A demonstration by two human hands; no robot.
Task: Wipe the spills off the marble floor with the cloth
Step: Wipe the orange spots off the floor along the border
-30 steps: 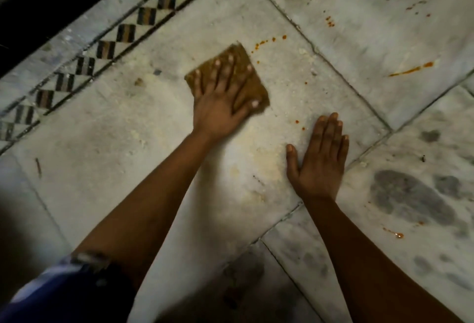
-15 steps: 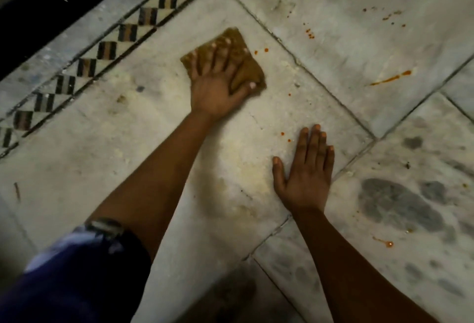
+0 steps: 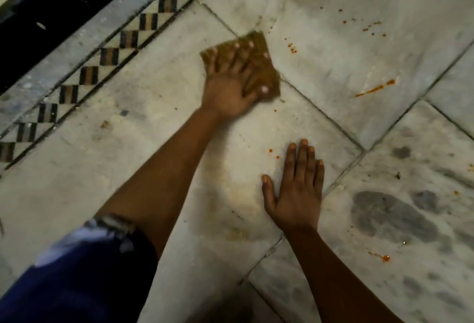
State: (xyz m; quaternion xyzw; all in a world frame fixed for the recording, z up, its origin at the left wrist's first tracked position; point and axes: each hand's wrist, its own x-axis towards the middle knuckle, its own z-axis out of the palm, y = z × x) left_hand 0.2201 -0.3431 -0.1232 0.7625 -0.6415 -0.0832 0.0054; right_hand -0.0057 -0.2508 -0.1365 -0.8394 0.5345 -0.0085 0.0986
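Writing: I can read none on the cloth (image 3: 259,66), the floor (image 3: 143,158) or my sleeve (image 3: 84,271).
Left hand: my left hand (image 3: 230,86) lies flat on the cloth, fingers spread apart, pressing it to the floor without gripping it.
Right hand: my right hand (image 3: 297,189) rests palm down on the marble, near and to the right of the cloth, fingers straight and close together, holding nothing.
Cloth: brown, folded, lying across a joint between slabs, far from me and right of the border (image 3: 107,58).
Spills: orange drops (image 3: 291,48) just right of the cloth; a streak (image 3: 374,89) farther right; small spots (image 3: 273,153) just left of my right fingertips; a blob (image 3: 384,258) near, on the right.
Change: half a second ago the cloth lay left of that joint; it has slid right onto it, nearer the drops. My right hand has kept its place on the slab.
Hard to see: my left fingers and the cloth's edges are blurred; my hand covers much of the cloth; my right forearm is cut off at the bottom edge.
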